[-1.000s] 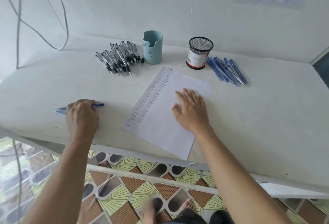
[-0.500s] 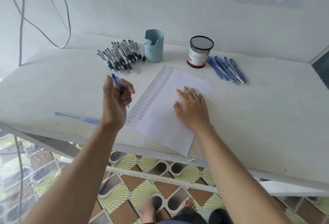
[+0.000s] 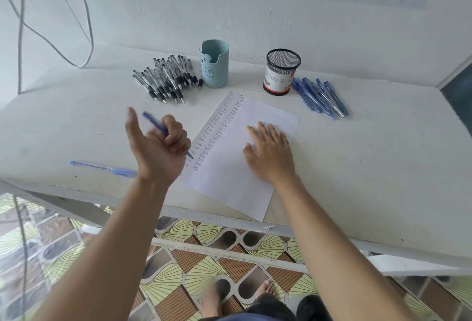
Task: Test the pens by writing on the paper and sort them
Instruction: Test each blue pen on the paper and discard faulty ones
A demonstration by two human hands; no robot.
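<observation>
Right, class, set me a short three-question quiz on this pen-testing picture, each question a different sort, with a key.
1. True or false: the right hand lies flat on the paper.
2. The left hand holds: A) a black-grip pen, B) a blue pen, C) nothing.
3. Fill in: the pile of blue pens lies beside the ___ mesh cup.

Key: 1 true; 2 B; 3 black.

bare table [image 3: 370, 167] right of paper [image 3: 237, 167]
</observation>
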